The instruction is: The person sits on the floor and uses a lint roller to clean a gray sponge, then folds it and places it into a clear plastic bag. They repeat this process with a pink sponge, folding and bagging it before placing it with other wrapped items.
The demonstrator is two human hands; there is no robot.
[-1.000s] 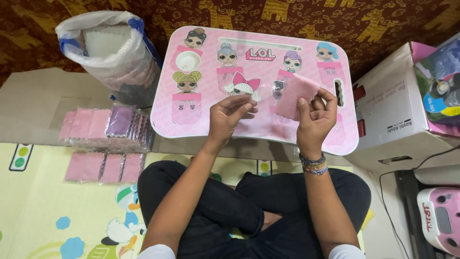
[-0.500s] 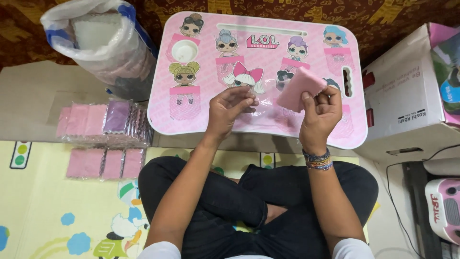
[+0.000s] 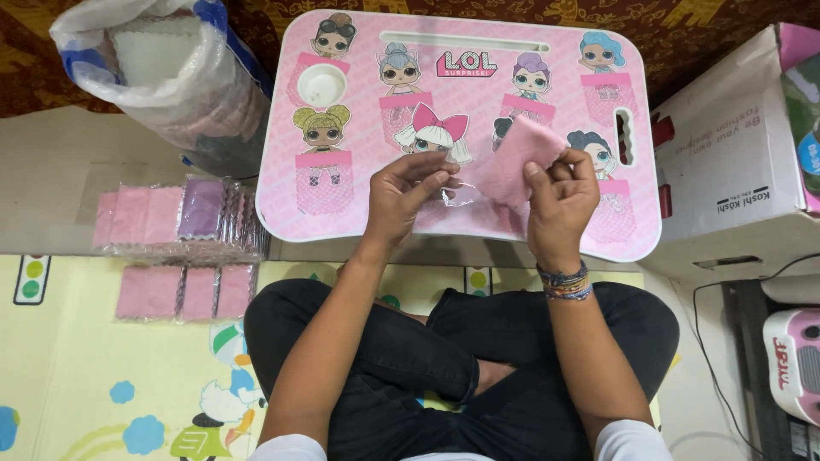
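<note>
Since the earlier frame the pink cloth [image 3: 517, 166] has tilted further, its upper corner lifted. The right hand [image 3: 559, 201] pinches it above the pink table [image 3: 342, 205]; the left hand [image 3: 410, 192] holds a clear sleeve [image 3: 457, 189], fingers pinched narrow. Cloth's long axis runs lower-left to upper-right. Best practice: spread the sleeve mouth wide and feed the lower corner first.

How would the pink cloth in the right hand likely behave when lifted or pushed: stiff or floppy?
Probably floppy: the pink cloth bends in the right hand. It looks light, since fingertips alone hold it up. Its fuzzy surface suggests it would not slip easily.
</note>
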